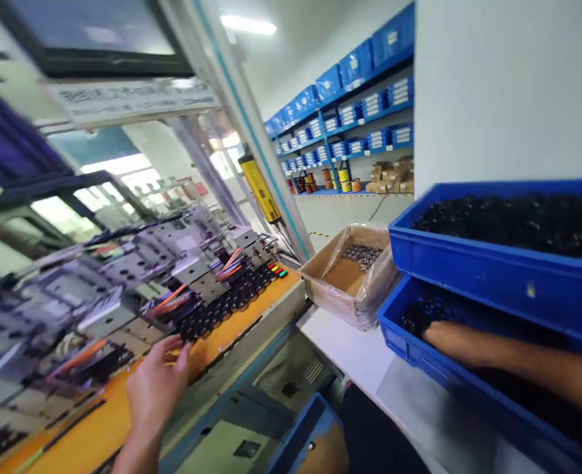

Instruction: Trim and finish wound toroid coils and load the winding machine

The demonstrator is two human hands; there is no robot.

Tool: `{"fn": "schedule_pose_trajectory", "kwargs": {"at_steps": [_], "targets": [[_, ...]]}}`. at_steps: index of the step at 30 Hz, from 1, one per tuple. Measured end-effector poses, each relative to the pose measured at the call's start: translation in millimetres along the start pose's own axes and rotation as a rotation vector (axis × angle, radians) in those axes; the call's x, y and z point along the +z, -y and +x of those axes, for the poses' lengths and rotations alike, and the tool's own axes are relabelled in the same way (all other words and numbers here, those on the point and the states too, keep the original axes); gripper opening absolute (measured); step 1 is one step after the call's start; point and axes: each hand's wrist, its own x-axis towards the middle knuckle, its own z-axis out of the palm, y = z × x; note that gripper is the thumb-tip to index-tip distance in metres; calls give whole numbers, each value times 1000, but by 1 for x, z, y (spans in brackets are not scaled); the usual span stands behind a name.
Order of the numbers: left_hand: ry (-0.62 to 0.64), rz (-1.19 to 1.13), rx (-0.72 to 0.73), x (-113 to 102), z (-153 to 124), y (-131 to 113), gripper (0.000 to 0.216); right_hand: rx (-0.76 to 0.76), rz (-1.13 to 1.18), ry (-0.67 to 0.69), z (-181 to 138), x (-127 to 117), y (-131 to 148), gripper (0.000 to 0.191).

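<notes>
My left hand [158, 378] hovers over the orange work surface [232, 329] of a machine. Its fingers are curved, with a gap between thumb and fingertips, and I see nothing held there. Just beyond the fingertips runs a row of small round black parts [226, 304], lined up along the machine's grey metal fixtures [202, 280]. My right hand [446, 339] reaches into the lower blue bin [394, 336], down among loose black parts [417, 315]. The fingers of that hand are hidden, so what they hold does not show.
Above the lower bin, another blue bin [498, 260] is heaped with black parts. A plastic-lined cardboard box [340, 299] holding small parts stands between bins and machine. Red, yellow and green buttons [277, 270] sit at the machine's end. A slanted metal post [251, 125] rises beside it.
</notes>
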Motion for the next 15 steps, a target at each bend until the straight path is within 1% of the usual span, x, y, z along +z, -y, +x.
{"fn": "schedule_pose_trajectory", "kwargs": {"at_steps": [2,4,7,9,12,13,15], "targets": [[5,13,106,5,3,-24,24,8,77,-53,3,8,-4,27],[20,33,207,13,9,-54,33,21,131,-86,4,13,-7,33],[90,30,346,34,24,-114,42,34,116,-71,2,7,-5,31],[183,-10,431,56,36,-161,42,45,47,-20,3,-3,-1,25],[383,-80,541,99,51,-233,33,53,-69,101,9,-18,3,12],[458,-96,571,114,54,-255,31,57,-101,144,11,-22,3,12],[590,-127,621,144,56,-295,30,71,-155,213,16,-29,2,21]]}}
